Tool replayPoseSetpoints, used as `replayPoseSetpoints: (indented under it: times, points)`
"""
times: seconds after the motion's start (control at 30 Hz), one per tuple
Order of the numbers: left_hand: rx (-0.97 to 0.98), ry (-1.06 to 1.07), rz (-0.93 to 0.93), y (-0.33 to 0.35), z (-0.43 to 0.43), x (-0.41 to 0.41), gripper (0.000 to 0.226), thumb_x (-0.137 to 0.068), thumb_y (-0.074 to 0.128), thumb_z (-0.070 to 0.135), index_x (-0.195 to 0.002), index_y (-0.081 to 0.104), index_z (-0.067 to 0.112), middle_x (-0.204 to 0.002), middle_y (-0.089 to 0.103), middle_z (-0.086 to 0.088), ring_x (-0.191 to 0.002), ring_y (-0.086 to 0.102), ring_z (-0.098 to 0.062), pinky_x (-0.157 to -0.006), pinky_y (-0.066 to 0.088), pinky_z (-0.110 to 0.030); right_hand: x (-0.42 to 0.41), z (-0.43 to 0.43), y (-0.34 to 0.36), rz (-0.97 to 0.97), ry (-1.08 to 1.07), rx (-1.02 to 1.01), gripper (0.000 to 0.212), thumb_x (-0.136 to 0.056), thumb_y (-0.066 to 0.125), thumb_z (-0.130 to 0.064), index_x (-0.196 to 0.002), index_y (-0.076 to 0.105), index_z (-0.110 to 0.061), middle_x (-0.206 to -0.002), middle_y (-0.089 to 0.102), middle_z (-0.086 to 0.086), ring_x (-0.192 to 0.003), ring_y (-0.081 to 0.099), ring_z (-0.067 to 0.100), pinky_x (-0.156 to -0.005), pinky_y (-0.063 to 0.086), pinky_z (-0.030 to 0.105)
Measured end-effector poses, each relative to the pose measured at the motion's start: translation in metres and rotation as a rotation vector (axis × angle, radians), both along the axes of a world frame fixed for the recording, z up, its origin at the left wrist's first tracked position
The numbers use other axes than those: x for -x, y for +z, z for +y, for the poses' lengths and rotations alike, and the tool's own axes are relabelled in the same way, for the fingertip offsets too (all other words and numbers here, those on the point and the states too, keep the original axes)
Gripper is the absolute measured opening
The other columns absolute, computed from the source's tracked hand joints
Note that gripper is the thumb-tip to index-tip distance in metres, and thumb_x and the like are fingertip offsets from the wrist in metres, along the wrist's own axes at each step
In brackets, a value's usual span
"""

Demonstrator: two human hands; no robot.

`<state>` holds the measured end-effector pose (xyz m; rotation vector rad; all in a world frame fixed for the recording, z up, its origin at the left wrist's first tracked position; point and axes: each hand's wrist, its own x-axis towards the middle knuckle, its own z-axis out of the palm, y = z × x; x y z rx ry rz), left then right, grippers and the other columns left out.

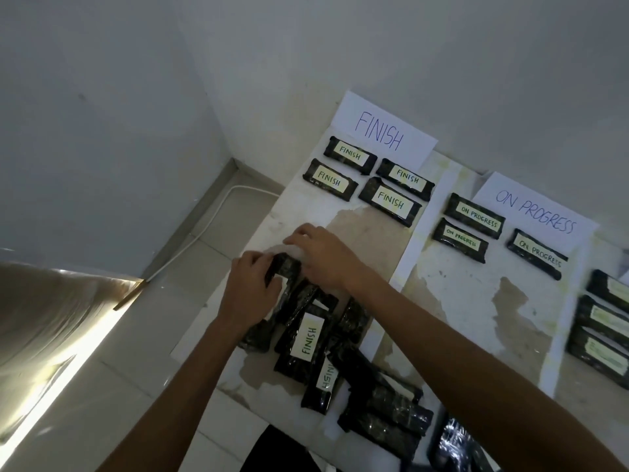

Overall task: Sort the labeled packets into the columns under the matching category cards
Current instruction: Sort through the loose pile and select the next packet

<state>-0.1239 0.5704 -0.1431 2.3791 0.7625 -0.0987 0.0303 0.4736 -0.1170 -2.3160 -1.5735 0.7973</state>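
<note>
1. Black and glossy, a wrapped packet (284, 267) is held at the far end of the pile, over the left part of the table; its label is mostly hidden by the hands.
2. Its near end is gripped by the left hand (250, 289), with the fingers curled round it.
3. Its far end is clasped by the right hand (325, 257), with the fingers bent down over it.
4. The pile (316, 338) of unsorted packets is spread toward the near edge; "FINISH" can be read on two of them.
5. Four FINISH packets (350, 154) are laid in pairs just below the FINISH card (381, 131).
6. Three ON PROGRESS packets (474, 214) are set by the ON PROGRESS card (534, 212), to the right.
7. Three further packets (602, 318) are lined up at the right edge; their labels are too blurred to read.
8. Everything is borne by a pale, worn table (459, 294); a white cable (204, 229) is seen on the tiled floor (102, 403) to the left.
</note>
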Motion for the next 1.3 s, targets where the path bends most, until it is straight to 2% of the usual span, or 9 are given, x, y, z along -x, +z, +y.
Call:
replayPoseSetpoints:
  times: [0.07,0.17,0.3,0.47,0.67,0.9,1.0,1.1,1.3]
  points:
    - [0.016,0.026,0.035,-0.001,-0.008,0.02,0.049,-0.078,0.045,0.039,-0.122,0.052,0.017,-0.109,0.055,-0.009,-0.104,0.047,-0.028,-0.085,0.033,-0.027,0.01,0.001,0.0,-0.048,0.134,0.046,0.061,-0.081,0.059,-0.004,-0.137,0.043,-0.021,-0.143,0.038,0.008,-0.119,0.041,0.03,-0.1,0.038,0.044]
    - [0.023,0.051,0.054,0.001,-0.017,0.041,0.065,-0.073,0.04,0.05,-0.127,0.05,0.015,-0.107,0.053,-0.012,-0.098,0.046,-0.029,-0.084,0.043,-0.036,0.017,0.005,-0.001,-0.161,0.293,0.09,0.061,-0.085,0.056,-0.006,-0.14,0.039,-0.026,-0.151,0.029,0.006,-0.124,0.037,0.031,-0.102,0.035,0.044]
    - [0.069,0.037,0.056,0.008,-0.018,0.052,0.069,-0.071,0.057,0.046,-0.133,0.044,0.017,-0.109,0.048,-0.011,-0.098,0.046,-0.028,-0.082,0.05,-0.042,0.021,0.012,-0.002,-0.264,0.369,0.112,0.052,-0.09,0.055,-0.012,-0.138,0.041,-0.025,-0.147,0.035,0.007,-0.12,0.04,0.03,-0.098,0.036,0.042]
    - [-0.003,-0.057,0.106,0.011,-0.016,0.052,0.082,-0.066,0.075,0.038,-0.137,0.038,0.017,-0.112,0.048,-0.011,-0.101,0.046,-0.029,-0.081,0.049,-0.041,0.02,0.011,0.002,-0.273,0.32,0.099,0.046,-0.088,0.057,-0.014,-0.133,0.048,-0.021,-0.135,0.044,0.007,-0.115,0.045,0.028,-0.093,0.037,0.04]
    - [-0.028,-0.069,0.155,0.019,-0.012,0.042,0.085,-0.071,0.07,0.029,-0.143,0.027,0.014,-0.122,0.047,-0.014,-0.109,0.045,-0.031,-0.084,0.049,-0.045,0.007,0.0,0.016,-0.317,0.249,0.063,0.049,-0.084,0.063,-0.023,-0.131,0.049,-0.023,-0.13,0.048,0.004,-0.111,0.048,0.025,-0.09,0.036,0.036]
    - [-0.072,-0.143,-0.021,0.041,-0.009,0.016,0.087,-0.072,0.074,0.029,-0.143,0.029,0.006,-0.119,0.053,-0.015,-0.105,0.049,-0.03,-0.082,0.049,-0.042,-0.002,-0.029,0.035,-0.297,0.128,-0.001,0.066,-0.077,0.07,-0.041,-0.134,0.046,-0.019,-0.13,0.047,0.008,-0.116,0.043,0.028,-0.095,0.035,0.04]
    - [-0.11,-0.239,-0.069,0.055,-0.019,-0.002,0.09,-0.071,0.075,0.029,-0.144,0.027,0.01,-0.117,0.055,-0.012,-0.101,0.049,-0.026,-0.078,0.048,-0.037,-0.001,-0.052,0.043,-0.322,0.116,-0.014,0.067,-0.077,0.068,-0.039,-0.136,0.044,-0.018,-0.13,0.047,0.007,-0.117,0.04,0.029,-0.095,0.031,0.041]
    - [-0.089,-0.322,-0.063,0.065,-0.033,-0.017,0.096,-0.067,0.075,0.02,-0.146,0.021,0.013,-0.123,0.054,-0.01,-0.107,0.048,-0.027,-0.087,0.046,-0.038,0.001,-0.081,0.048,-0.323,0.069,0.009,0.072,-0.076,0.067,-0.041,-0.139,0.039,-0.017,-0.129,0.046,0.007,-0.114,0.038,0.03,-0.093,0.029,0.04]
    - [-0.041,-0.455,-0.072,0.073,-0.08,-0.039,0.093,-0.07,0.073,0.022,-0.147,0.022,0.018,-0.124,0.053,-0.007,-0.109,0.046,-0.024,-0.091,0.046,-0.042,0.001,-0.14,0.049,-0.349,-0.06,0.004,0.061,-0.072,0.072,-0.036,-0.126,0.053,-0.013,-0.114,0.056,0.01,-0.101,0.048,0.032,-0.082,0.036,0.042]
